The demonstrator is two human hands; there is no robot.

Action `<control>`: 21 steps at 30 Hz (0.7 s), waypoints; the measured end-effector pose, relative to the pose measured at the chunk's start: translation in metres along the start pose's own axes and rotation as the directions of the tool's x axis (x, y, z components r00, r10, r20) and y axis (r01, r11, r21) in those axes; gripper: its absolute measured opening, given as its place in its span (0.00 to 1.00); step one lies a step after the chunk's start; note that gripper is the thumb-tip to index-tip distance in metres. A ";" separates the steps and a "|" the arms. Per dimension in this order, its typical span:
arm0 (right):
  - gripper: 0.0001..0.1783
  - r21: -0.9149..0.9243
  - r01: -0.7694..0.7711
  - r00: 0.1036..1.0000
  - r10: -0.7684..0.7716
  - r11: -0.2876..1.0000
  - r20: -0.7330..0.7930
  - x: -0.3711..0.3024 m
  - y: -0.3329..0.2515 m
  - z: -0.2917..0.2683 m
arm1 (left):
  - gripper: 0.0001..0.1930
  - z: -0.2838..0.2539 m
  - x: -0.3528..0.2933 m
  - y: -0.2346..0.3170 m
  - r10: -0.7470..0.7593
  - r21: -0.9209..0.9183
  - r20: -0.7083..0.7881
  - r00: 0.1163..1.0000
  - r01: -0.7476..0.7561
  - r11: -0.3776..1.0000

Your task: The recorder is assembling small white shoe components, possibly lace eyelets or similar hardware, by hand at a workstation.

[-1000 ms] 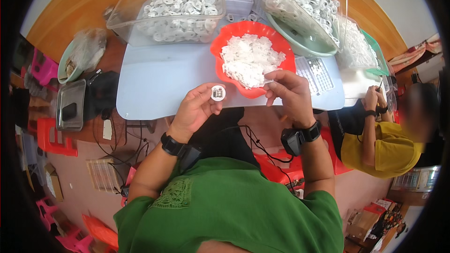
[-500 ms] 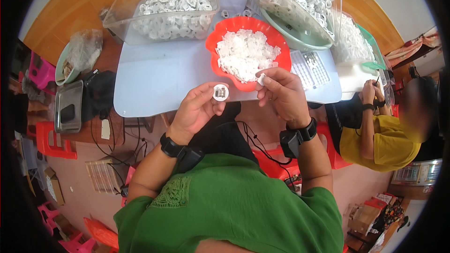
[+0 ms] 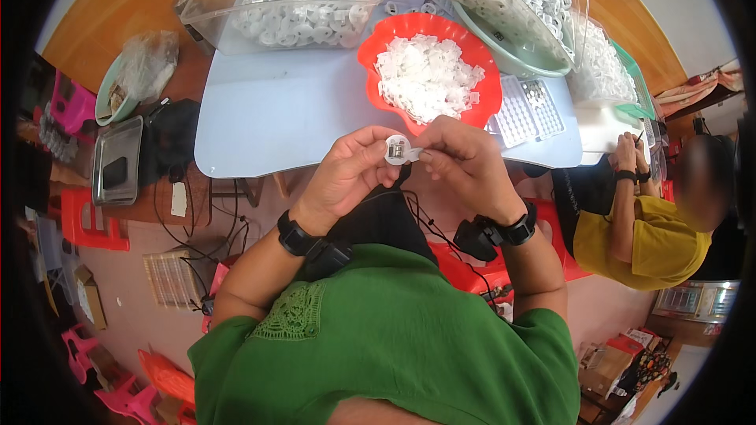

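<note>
Left hand (image 3: 350,169): thumb and fingers pinching a white disc (image 3: 396,151), its metal-fitted face turned up. Right hand (image 3: 465,161): thumb and forefinger pinching a small white tab (image 3: 413,155), held at the disc's right edge; whether they touch, cannot tell. Both hands near each other, at the counter's (image 3: 276,122) near edge.

Just beyond the right hand: red bowl (image 3: 490,79) heaped with white pieces (image 3: 429,79). Right of that hand, a dotted tray (image 3: 516,114). Beyond the left hand, well apart, a clear bin (image 3: 206,20) of white discs (image 3: 307,4). Far right of the right hand, a co-worker in a yellow shirt (image 3: 657,244).
</note>
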State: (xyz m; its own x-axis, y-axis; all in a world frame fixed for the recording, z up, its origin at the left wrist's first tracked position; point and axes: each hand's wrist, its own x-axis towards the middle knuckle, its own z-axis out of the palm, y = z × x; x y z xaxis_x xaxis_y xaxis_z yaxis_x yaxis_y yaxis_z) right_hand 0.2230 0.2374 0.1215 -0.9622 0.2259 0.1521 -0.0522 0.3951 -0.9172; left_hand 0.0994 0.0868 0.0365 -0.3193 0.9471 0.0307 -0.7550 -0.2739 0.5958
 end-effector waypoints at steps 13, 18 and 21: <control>0.14 -0.314 0.234 0.972 -0.225 0.920 0.063 0.008 0.006 0.008 | 0.12 0.002 0.001 -0.001 0.004 0.020 -0.003 1.000 -0.004 1.000; 0.13 -0.273 0.269 0.963 -0.262 0.923 0.065 0.007 0.007 0.009 | 0.13 0.001 0.001 -0.003 0.007 0.012 0.031 1.000 -0.008 1.000; 0.10 -0.327 0.282 0.959 -0.277 0.902 0.063 0.008 0.004 0.006 | 0.12 0.004 0.001 -0.003 0.003 0.025 0.029 1.000 -0.004 1.000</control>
State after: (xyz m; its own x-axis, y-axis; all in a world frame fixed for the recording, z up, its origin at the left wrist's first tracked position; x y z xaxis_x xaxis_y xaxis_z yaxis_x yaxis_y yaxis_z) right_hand 0.2132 0.2353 0.1163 -0.9249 0.0511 0.3767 -0.2312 0.7110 -0.6641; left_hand 0.1036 0.0890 0.0377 -0.3049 0.9507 0.0561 -0.7391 -0.2734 0.6156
